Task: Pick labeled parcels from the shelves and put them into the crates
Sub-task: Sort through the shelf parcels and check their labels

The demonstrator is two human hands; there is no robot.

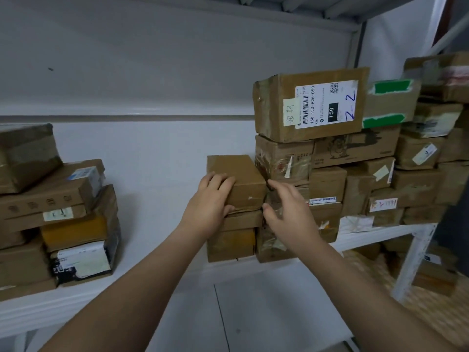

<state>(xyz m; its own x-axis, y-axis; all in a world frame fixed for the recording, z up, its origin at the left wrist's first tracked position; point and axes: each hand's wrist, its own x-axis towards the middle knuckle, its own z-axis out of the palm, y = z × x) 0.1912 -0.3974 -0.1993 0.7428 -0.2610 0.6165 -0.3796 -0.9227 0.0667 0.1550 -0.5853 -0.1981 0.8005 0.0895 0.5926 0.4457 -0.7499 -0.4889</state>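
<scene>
A small plain brown parcel [237,180] sits on top of a short stack on the white shelf [375,236]. My left hand [209,201] grips its near left corner, fingers over the top and thumb under the front edge. Just to its right, my right hand [285,207] reaches with fingers spread and slightly bent beside the parcel's right end; it holds nothing, and whether it touches the box cannot be told. Up and to the right, a larger box [308,105] carries a white shipping label marked "2-2". No crate is in view.
Several taped brown boxes [380,179] are stacked tightly at the right of the shelf. Another pile of parcels [58,212] stands at the left. A bare stretch of white back wall [157,148] lies between the two piles. A shelf post [416,260] stands at the right.
</scene>
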